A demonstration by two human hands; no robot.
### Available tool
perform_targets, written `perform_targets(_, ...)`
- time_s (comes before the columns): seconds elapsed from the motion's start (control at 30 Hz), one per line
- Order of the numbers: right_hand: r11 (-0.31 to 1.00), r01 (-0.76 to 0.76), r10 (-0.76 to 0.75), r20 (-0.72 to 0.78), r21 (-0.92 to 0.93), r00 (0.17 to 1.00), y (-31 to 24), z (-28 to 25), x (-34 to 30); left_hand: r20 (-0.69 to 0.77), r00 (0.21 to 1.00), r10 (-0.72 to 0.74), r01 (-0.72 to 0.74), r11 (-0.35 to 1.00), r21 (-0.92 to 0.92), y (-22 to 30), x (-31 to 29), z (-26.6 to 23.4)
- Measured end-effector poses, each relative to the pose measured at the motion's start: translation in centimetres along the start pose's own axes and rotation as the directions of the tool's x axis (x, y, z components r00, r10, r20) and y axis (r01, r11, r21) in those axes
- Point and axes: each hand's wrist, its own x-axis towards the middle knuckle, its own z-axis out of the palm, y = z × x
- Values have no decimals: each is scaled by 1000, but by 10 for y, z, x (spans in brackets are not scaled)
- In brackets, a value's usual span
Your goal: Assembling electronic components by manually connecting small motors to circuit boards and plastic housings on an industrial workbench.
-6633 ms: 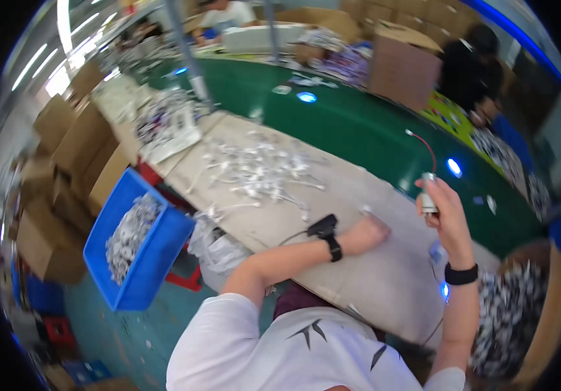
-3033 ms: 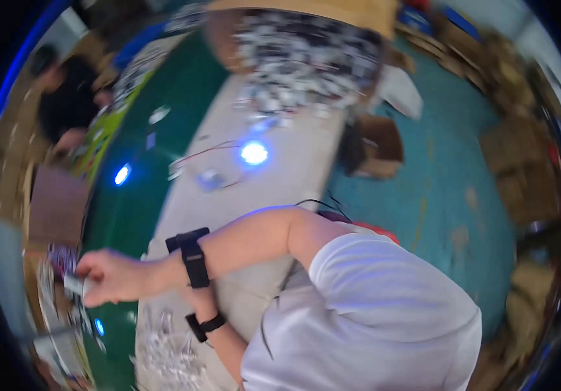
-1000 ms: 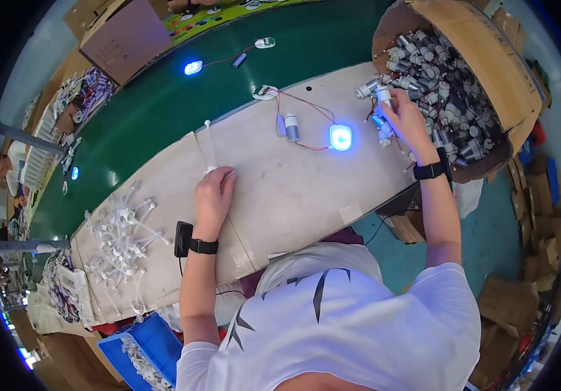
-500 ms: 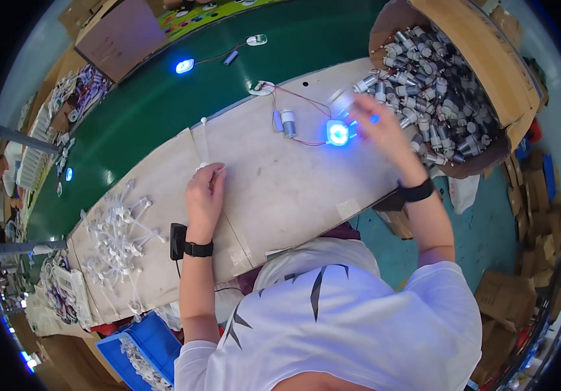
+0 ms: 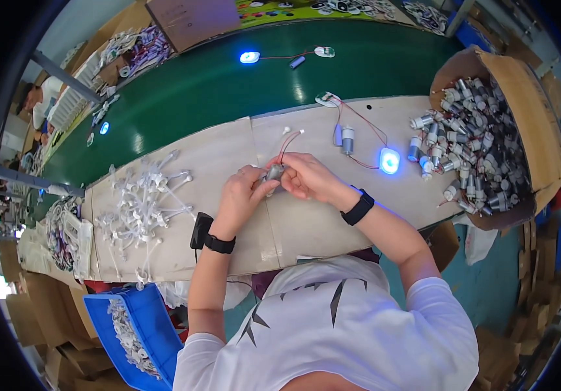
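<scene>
Beige worktop [image 5: 215, 163] beside green belt: left hand [image 5: 244, 195] and right hand [image 5: 306, 177] meet, fingers of both clamped on one small motor [image 5: 274, 173]; motor-filled carton [image 5: 521, 91] far right.

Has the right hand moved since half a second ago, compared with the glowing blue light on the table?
Yes. The right hand has left the blue light and moved toward the left hand; both now hold a small motor.

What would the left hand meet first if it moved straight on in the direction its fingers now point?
The left hand points up and right, so it would first meet the small motor that both hands hold, then the right hand just behind it.
</scene>
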Motion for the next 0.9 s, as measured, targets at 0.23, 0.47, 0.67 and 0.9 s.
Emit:
perform_targets(0.23, 689, 523, -638, -77, -501, 766, -14, 5, 20, -80, 995, -53, 58, 996, 73, -1, -2, 2)
perform_targets(0.47, 871, 459, -488, -201, -173, 850, -20, 30, 20, -115, 985, -131, 131, 991, -7, 2, -9, 5)
perform_targets(0.67, 855, 504, -519, -230, -122, 824, -12, 21, 17, -234, 970, -71, 14, 972, -237, 8, -13, -8)
perform_targets(0.9, 733, 440, -545, -60, -519, 837, -7, 12, 13, -113, 957, -267, 192, 875, -444, 12, -18, -18)
